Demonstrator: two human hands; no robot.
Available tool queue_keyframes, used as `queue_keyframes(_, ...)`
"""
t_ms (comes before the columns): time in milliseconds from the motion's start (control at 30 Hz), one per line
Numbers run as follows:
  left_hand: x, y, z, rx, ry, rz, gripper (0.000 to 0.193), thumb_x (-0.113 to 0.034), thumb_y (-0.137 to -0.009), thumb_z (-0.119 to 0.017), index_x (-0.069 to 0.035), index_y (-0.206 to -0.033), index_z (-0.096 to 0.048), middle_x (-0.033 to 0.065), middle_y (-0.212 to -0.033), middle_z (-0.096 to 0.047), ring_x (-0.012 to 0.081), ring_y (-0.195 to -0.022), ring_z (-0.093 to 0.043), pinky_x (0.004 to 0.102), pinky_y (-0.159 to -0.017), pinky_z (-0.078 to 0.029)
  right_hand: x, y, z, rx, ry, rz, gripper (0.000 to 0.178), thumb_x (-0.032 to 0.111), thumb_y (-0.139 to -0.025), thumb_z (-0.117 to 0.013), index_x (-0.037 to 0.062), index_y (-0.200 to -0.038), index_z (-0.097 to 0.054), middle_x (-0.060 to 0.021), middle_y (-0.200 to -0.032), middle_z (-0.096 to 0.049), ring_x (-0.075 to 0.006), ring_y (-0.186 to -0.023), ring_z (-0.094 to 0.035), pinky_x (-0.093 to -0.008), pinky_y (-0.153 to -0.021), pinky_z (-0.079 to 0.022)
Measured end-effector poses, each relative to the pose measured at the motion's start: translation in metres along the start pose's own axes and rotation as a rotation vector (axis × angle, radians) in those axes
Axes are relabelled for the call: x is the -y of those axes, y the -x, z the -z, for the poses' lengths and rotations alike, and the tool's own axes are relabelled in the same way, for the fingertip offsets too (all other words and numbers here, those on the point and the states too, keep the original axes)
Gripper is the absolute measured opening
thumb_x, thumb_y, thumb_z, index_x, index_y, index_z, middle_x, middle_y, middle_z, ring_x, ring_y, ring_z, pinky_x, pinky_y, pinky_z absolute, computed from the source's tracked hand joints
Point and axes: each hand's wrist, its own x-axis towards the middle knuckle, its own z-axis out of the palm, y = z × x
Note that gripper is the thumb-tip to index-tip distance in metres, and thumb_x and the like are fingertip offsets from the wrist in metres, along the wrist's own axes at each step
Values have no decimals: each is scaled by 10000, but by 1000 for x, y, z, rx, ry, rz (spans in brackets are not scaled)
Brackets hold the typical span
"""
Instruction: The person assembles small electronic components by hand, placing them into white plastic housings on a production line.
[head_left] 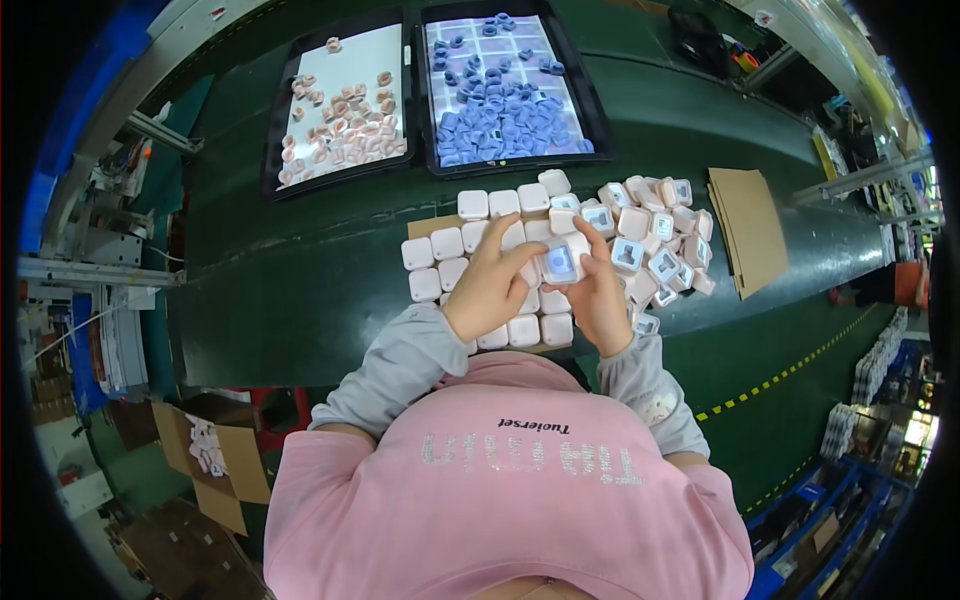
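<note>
Small square case [561, 263], edges partly hidden behind fingers and the blue shape in it too blurred to make out, is pale and round-cornered, held above rows of similar cases [472, 206] on the green worktop [280, 290]. The grip of the right hand [599, 302] is clamped on it; the left hand [487, 285] reaches its left edge, though whether that grip presses it I cannot tell. A heap of cases [631, 222] lies rightward, two black trays [600, 130] beyond

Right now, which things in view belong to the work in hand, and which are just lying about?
Likely in the work:
held case, between left hand and right hand
cases in rows
heaped cases
blue pieces
pink pieces, perhaps

Likely lying about:
cardboard sheets
open carton
</note>
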Motion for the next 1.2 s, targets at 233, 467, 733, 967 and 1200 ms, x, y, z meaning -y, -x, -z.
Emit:
queue_keyframes(233, -6, -9, 3, -46, -59, -85, 307, -120, -674, -747, -109, -959, -633, 154, -1195, -425, 376, -1196, -379, 444, -996, -326, -15, 0, 5, -84, 87, -16, 460, 152, -903, -458, 90, -1344, -342, -84, -1116, -501, -155, -991, -521, -298, -822, -458)
queue_keyframes(467, -3, -20, 5, 58, 152, -106, 188, -158, -646, -789, -122, -773, -655, 111, -1115, -426, 323, -1122, -395, 417, -964, -310, -6, 2, 10, -85, 445, -101, 355, 249, -922, -530, 52, -1213, -486, -55, -914, -557, -83, -641, -554, -198, -458, -447)
queue_keyframes(733, -16, -33, -11, 120, 190, -281, 141, -169, -680, -766, -132, -748, -648, 88, -996, -386, 292, -1032, -386, 396, -928, -283, 15, 6, 30, 15, 167, -223, 346, 331, -940, -462, 31, -1088, -554, -46, -724, -600, -123, -513, -584, -195, -378, -405)
queue_keyframes(967, -20, -61, -2, 122, 167, -451, 185, -111, -657, -768, -93, -783, -633, 85, -995, -380, 264, -996, -405, 369, -882, -340, 2, 6, 60, -402, -34, -310, 287, 363, -907, -527, 81, -930, -577, -14, -677, -587, -88, -423, -460, -208, -357, -313)
queue_keyframes(1200, 91, -162, 23, -389, 2, 5, 195, -175, -773, -712, -22, -835, -606, 95, -843, -580, 233, -785, -554, 333, -724, -451, 51, -10, 179, -909, 428, 192, 288, 224, -887, -529, 68, -1121, -463, -33, -745, -556, -86, -523, -503, -226, -430, -369)
